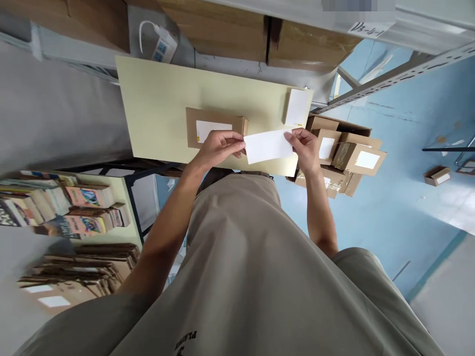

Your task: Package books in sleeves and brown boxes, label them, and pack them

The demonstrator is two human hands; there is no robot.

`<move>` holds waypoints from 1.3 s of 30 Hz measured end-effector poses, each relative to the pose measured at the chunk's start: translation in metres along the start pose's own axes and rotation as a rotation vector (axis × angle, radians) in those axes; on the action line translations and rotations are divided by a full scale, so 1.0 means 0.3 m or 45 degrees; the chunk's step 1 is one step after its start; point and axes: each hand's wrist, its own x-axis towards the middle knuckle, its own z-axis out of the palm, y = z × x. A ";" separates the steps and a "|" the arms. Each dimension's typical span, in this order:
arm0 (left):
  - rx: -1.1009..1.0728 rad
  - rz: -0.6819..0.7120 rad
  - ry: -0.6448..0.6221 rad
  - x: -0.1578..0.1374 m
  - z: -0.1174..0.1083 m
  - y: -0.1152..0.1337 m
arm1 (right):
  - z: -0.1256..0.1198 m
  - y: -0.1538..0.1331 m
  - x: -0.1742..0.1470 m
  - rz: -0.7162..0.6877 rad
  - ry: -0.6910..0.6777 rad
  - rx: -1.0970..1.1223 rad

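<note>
Both my hands hold a white paper label (269, 146), a plain rectangle slightly tilted above the front edge of the pale yellow tabletop (159, 99). My left hand (222, 148) pinches its left end between thumb and fingers. At its upper right corner, my right hand (305, 148) grips it with the thumb on top. Behind my left hand lies a brown cardboard box (192, 118) with a white label on its upper face, partly hidden by that hand. A stack of white labels (297, 106) with a small yellow mark rests near the table's right edge.
Several cardboard boxes (365, 159) are piled right of the table on the blue floor. Larger cartons (230, 37) and a white power strip (163, 44) are beyond the table, near a metal shelf frame (401, 74). Books (89, 196) and flattened cardboard (85, 272) are at left.
</note>
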 end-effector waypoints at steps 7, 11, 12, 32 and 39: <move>-0.016 0.064 -0.033 -0.065 -0.175 0.001 | 0.177 -0.085 -0.055 -0.035 0.047 -0.040; -0.048 0.078 -0.031 -0.110 -0.301 -0.031 | 0.325 -0.131 -0.087 -0.032 0.075 -0.100; -0.057 0.078 -0.032 -0.124 -0.334 -0.042 | 0.364 -0.142 -0.093 -0.034 0.085 -0.111; -0.108 0.204 -0.050 -0.337 -0.827 -0.192 | 0.922 -0.228 -0.134 -0.281 0.106 -0.299; -0.078 0.435 0.195 -0.350 -0.888 -0.259 | 1.015 -0.245 -0.156 -0.389 -0.052 -0.497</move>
